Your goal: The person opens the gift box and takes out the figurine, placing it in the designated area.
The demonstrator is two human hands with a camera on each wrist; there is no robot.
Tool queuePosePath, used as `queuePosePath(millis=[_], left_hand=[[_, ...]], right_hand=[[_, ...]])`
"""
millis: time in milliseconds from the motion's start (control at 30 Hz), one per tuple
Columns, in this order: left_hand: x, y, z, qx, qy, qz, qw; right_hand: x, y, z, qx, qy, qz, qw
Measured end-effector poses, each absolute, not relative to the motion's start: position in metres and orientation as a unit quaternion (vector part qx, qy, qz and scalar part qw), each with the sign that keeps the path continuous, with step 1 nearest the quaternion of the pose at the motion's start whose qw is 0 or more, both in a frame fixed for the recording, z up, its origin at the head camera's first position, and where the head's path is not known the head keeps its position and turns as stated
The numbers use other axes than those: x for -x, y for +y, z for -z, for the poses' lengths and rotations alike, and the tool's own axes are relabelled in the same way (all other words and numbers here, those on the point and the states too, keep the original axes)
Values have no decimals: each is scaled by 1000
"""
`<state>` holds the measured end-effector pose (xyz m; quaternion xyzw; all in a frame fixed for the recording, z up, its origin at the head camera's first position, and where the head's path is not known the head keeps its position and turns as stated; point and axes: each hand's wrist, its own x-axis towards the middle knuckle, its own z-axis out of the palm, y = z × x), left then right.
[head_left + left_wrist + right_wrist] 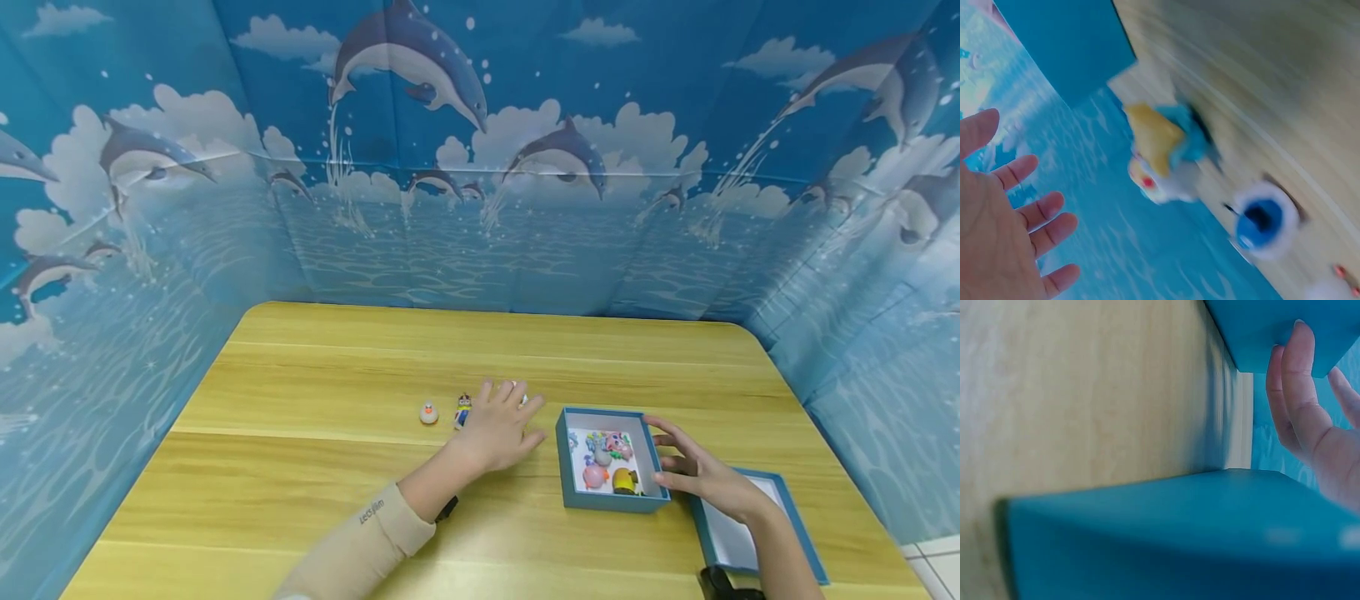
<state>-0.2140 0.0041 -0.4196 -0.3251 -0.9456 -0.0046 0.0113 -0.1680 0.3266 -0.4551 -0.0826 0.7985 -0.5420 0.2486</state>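
Blue box (611, 502), open: set on desk (330, 367), toy figurines (596, 476) contained; right wall touched by right hand (708, 483), fingers loosely bent. Left hand (498, 427): held near duck figurine (428, 413) and yellow-and-teal figurine (1160, 147), fingers spread wide. Blue lid (738, 537): placed right of box.

On the worktop (337, 367), a toy duck (428, 413) stands leftmost, a figurine (463, 410) just to its right. Next comes the left hand (498, 427), above the worktop, a third toy (523, 400) partly hidden behind its fingers. Further right is the box (611, 500) with small toys (602, 454) inside. The right hand (705, 479) is at the box's right wall. The lid (738, 529) lies right and nearer, partly beneath the right forearm. Behind the worktop hangs a backdrop (450, 258)
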Motion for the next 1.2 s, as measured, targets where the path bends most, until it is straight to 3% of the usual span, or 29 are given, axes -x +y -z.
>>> queuePosePath(millis=[400,1000,1200], left_hand=[[196,50,426,393,-914,-83,46],[198,90,445,437,-888,-145,8],[204,98,448,426,-890,-163,-30]], right_hand=[[169,328,457,98,789,550,254],[169,330,459,116,788,551,250],[171,331,460,115,788,550,251]])
